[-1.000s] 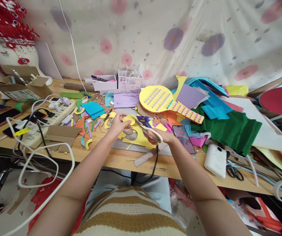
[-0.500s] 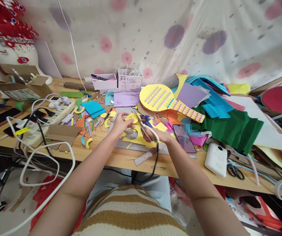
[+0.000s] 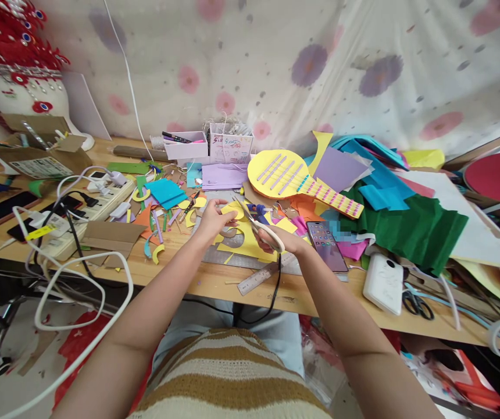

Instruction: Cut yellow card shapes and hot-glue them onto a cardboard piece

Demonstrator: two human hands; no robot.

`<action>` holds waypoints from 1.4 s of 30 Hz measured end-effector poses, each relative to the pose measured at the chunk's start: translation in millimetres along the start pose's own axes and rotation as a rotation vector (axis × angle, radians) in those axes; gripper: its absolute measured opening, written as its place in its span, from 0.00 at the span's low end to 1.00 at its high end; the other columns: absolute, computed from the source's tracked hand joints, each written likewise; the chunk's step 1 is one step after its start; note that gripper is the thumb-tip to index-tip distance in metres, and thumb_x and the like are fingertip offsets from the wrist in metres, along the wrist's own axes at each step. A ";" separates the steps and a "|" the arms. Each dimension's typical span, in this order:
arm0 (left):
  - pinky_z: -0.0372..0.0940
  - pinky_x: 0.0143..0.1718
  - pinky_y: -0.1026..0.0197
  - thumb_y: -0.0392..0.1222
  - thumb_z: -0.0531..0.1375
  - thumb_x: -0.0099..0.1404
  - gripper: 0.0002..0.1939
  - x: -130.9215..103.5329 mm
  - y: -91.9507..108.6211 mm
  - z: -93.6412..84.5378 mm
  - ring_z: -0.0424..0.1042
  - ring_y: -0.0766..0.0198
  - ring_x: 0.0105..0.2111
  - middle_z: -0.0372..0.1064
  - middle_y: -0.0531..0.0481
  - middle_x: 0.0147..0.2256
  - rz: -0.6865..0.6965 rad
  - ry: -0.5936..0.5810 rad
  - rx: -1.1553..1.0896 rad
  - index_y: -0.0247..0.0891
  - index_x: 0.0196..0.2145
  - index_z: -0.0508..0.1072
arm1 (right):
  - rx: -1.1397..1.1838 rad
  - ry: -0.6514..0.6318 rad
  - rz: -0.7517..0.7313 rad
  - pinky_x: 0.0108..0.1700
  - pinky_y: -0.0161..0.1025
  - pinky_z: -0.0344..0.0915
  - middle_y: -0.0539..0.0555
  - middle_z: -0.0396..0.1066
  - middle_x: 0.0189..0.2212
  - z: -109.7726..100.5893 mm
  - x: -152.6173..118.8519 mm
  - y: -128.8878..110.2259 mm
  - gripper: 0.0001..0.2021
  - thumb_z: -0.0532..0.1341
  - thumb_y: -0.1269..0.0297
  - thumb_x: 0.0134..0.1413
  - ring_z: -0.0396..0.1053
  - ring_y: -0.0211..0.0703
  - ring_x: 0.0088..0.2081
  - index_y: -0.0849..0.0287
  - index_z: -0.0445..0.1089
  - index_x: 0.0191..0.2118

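Observation:
My left hand (image 3: 215, 220) is closed on a small piece of yellow paper (image 3: 235, 208), pinched between thumb and fingers. In my right hand (image 3: 276, 238) is a pair of scissors with pale handles (image 3: 275, 233), its fingers wrapped round the loops. The blades lie at the right edge of the yellow paper. Beneath both hands, a larger yellow sheet (image 3: 256, 250) with cut-out openings rests on a grey cutting mat (image 3: 215, 256). A blue glue gun (image 3: 259, 210) lies just behind the scissors, partly hidden.
A yellow paper lute (image 3: 278, 171) with purple strips lies behind my hands. To the right are a phone (image 3: 326, 244), a white power bank (image 3: 384, 283) and black-handled scissors (image 3: 418, 304). A metal ruler (image 3: 256, 279) lies in front. A power strip (image 3: 88, 215) with tangled cables occupies the left.
The scissors in my right hand have shifted slightly right, and their blades look a little wider apart. My left hand has hardly moved with the yellow paper.

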State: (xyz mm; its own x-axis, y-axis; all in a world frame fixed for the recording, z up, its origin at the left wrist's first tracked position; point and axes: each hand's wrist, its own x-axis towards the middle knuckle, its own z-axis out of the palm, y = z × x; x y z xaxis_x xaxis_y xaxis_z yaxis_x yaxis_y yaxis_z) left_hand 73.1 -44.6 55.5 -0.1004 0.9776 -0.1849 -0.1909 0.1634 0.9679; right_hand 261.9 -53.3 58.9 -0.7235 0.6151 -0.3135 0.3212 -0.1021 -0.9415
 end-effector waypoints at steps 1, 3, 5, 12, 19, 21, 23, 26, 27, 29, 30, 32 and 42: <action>0.68 0.23 0.65 0.30 0.62 0.49 0.18 0.3 -0.2 -0.4 0.68 0.71 0.17 0.67 0.57 0.22 0.004 -0.001 0.007 0.36 0.36 0.58 | -0.001 -0.004 -0.012 0.23 0.34 0.48 0.45 0.46 0.20 -0.8 0.0 1.2 0.26 0.55 0.38 0.44 0.46 0.31 0.21 0.58 0.50 0.28; 0.68 0.23 0.65 0.30 0.62 0.49 0.19 1.1 -0.7 -1.4 0.68 0.72 0.17 0.67 0.58 0.22 0.012 0.002 0.023 0.36 0.36 0.58 | -0.002 -0.017 -0.032 0.22 0.34 0.48 0.44 0.46 0.20 -2.5 -0.1 3.5 0.26 0.56 0.37 0.43 0.47 0.31 0.21 0.58 0.50 0.29; 0.68 0.22 0.65 0.31 0.62 0.49 0.19 1.6 -1.0 -2.3 0.68 0.71 0.17 0.67 0.59 0.22 0.014 0.004 0.048 0.37 0.36 0.58 | -0.007 -0.029 -0.037 0.22 0.34 0.48 0.44 0.47 0.19 -4.2 -0.6 5.0 0.27 0.55 0.36 0.42 0.47 0.30 0.20 0.58 0.51 0.29; 0.67 0.22 0.66 0.30 0.61 0.50 0.18 1.7 0.0 -3.8 0.68 0.71 0.16 0.68 0.58 0.22 0.030 -0.018 0.084 0.36 0.37 0.58 | -0.008 -0.069 -0.044 0.21 0.34 0.48 0.43 0.47 0.18 -11.7 -1.5 11.5 0.27 0.53 0.35 0.45 0.46 0.30 0.19 0.58 0.52 0.29; 0.66 0.21 0.66 0.29 0.62 0.49 0.19 -0.3 3.5 -3.4 0.67 0.72 0.16 0.68 0.58 0.22 0.005 -0.016 0.067 0.36 0.36 0.58 | 0.048 -0.066 -0.005 0.19 0.32 0.44 0.43 0.46 0.18 -11.6 -2.8 11.5 0.28 0.55 0.35 0.43 0.45 0.29 0.18 0.58 0.52 0.29; 0.66 0.21 0.66 0.29 0.62 0.48 0.20 -0.5 3.3 -3.7 0.67 0.72 0.17 0.68 0.57 0.22 0.006 -0.006 0.062 0.36 0.36 0.58 | 0.057 -0.069 0.000 0.20 0.32 0.44 0.43 0.47 0.18 -11.4 -3.2 11.1 0.28 0.55 0.35 0.42 0.45 0.28 0.18 0.58 0.52 0.29; 0.66 0.21 0.66 0.30 0.63 0.47 0.20 -0.5 2.5 -4.2 0.67 0.72 0.17 0.68 0.57 0.23 0.011 0.002 0.058 0.36 0.36 0.58 | 0.049 -0.084 -0.009 0.20 0.33 0.44 0.43 0.46 0.18 -11.9 -3.2 12.0 0.27 0.54 0.35 0.43 0.44 0.29 0.18 0.58 0.52 0.28; 0.66 0.21 0.67 0.30 0.63 0.46 0.21 0.0 1.2 -5.2 0.67 0.72 0.18 0.68 0.57 0.23 0.015 0.004 0.053 0.36 0.36 0.59 | 0.023 -0.091 -0.028 0.20 0.33 0.45 0.43 0.46 0.18 -13.7 -2.7 15.5 0.26 0.52 0.37 0.47 0.45 0.29 0.18 0.59 0.52 0.28; 0.66 0.21 0.67 0.30 0.64 0.46 0.21 0.1 1.0 -5.5 0.67 0.72 0.19 0.68 0.57 0.23 0.013 0.005 0.052 0.37 0.36 0.59 | 0.018 -0.090 -0.031 0.20 0.33 0.45 0.44 0.46 0.18 -14.5 -2.3 17.0 0.25 0.52 0.37 0.48 0.45 0.29 0.18 0.59 0.52 0.28; 0.65 0.20 0.68 0.30 0.64 0.45 0.21 0.5 1.1 -5.9 0.67 0.72 0.19 0.68 0.57 0.23 0.010 0.008 0.051 0.37 0.35 0.59 | 0.012 -0.080 -0.032 0.20 0.33 0.45 0.44 0.46 0.18 -16.0 -1.6 20.0 0.25 0.52 0.37 0.47 0.46 0.29 0.18 0.59 0.52 0.29; 0.65 0.20 0.68 0.30 0.64 0.45 0.22 0.7 1.4 -6.2 0.67 0.72 0.19 0.68 0.57 0.23 0.008 0.010 0.051 0.37 0.35 0.59 | 0.013 -0.076 -0.030 0.20 0.33 0.45 0.44 0.47 0.18 -16.6 -1.3 21.2 0.26 0.52 0.37 0.47 0.46 0.29 0.18 0.59 0.52 0.29; 0.65 0.20 0.67 0.31 0.65 0.44 0.22 1.1 2.1 -6.7 0.66 0.72 0.19 0.68 0.56 0.24 0.006 0.010 0.051 0.37 0.35 0.58 | 0.020 -0.071 -0.027 0.20 0.33 0.45 0.44 0.48 0.18 -17.1 -1.4 22.0 0.26 0.53 0.37 0.46 0.46 0.28 0.18 0.59 0.52 0.29; 0.67 0.22 0.65 0.32 0.65 0.46 0.22 0.4 -1.6 -6.1 0.68 0.70 0.21 0.69 0.55 0.25 0.010 0.017 0.015 0.37 0.36 0.58 | 0.006 -0.073 0.004 0.20 0.34 0.46 0.44 0.47 0.17 -7.4 -3.5 8.7 0.27 0.54 0.35 0.43 0.45 0.30 0.18 0.58 0.53 0.29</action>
State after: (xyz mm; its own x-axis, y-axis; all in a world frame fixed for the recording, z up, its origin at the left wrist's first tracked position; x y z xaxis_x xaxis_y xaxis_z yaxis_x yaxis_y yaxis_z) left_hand 67.4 -45.2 52.8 -0.1192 0.9767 -0.1783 -0.1750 0.1561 0.9721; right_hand 271.8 -50.5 52.7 -0.7648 0.5563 -0.3251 0.3208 -0.1088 -0.9409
